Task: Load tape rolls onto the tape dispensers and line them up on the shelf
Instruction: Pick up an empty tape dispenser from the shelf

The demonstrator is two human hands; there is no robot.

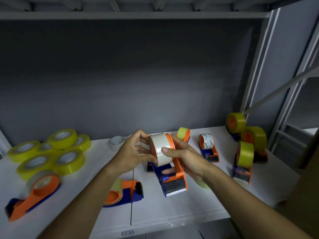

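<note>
Two dispensers [123,193] lie tipped near the shelf [172,219] front edge. Mid-shelf, held above it: left hand [136,150] grips the white roll [161,149], seating it on the dispenser [174,176] gripped by the right hand [186,159]. Right end: about five loaded, loosely lined up. Left end: yellow rolls [50,154] still piled. Roughly halfway, I'd judge.

head-worn view, looking forward and down, close over shelf [189,209]
</note>
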